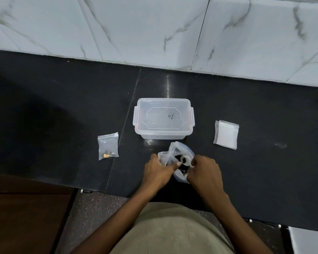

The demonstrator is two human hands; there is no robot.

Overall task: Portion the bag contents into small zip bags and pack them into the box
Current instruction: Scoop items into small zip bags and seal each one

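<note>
On the black stone counter (pixel 62 110), a crumpled clear plastic bag (pixel 180 154) with black and white parts inside sits at 6 o'clock from the clear rectangular plastic box (pixel 163 119). The left hand (pixel 159 170) grips the bag's left edge, forefinger reaching into its mouth; the right hand (pixel 205 170) pinches the right edge. 1 small clear zip bag (pixel 108 146) holding a few brownish bits lies at 8 o'clock from the box, and a stack of empty small zip bags (pixel 226 134) lies at 3 o'clock.
</note>
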